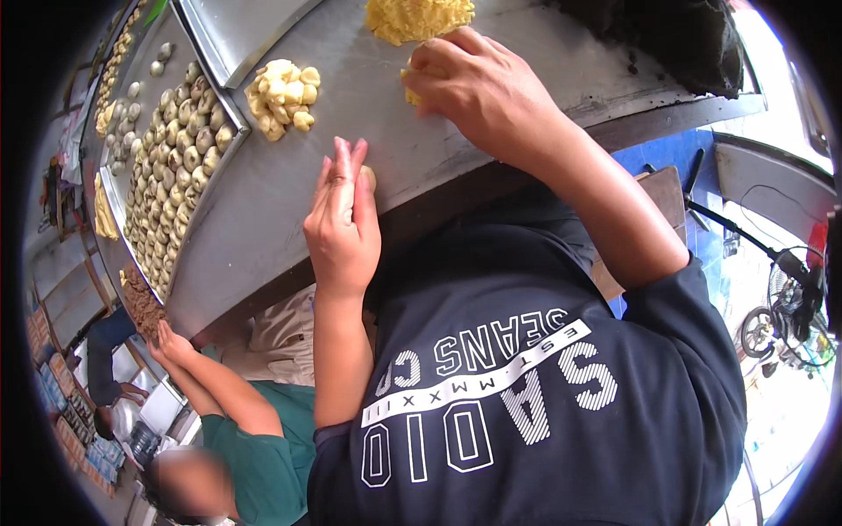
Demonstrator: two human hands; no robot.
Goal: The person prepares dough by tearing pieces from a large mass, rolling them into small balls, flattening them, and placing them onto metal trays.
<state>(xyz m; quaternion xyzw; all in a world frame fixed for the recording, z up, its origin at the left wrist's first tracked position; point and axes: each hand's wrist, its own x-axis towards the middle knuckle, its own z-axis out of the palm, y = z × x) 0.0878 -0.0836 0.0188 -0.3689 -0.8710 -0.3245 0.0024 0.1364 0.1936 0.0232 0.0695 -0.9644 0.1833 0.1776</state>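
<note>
Pressing flat on the steel table (pixel 263 210), the left hand (pixel 342 219) lies with its fingers straight and together, palm down over a small piece of pale dough (pixel 368 178) that peeks out at its right edge. The right hand (pixel 478 88) is curled, its fingers bent around a lump of yellow dough (pixel 410 92) at the foot of the big dough mass (pixel 417 17) near the top edge; how firmly it grips cannot be told. Between the hands and further left sits a heap of small dough pieces (pixel 282 96), well apart from the left hand. A long metal tray (pixel 230 101) beside it holds rows of shaped, filled rounds (pixel 180 140). At the table's far left end, another person in a green shirt (pixel 263 456) touches a pile of brown filling (pixel 140 302) with both hands.
</note>
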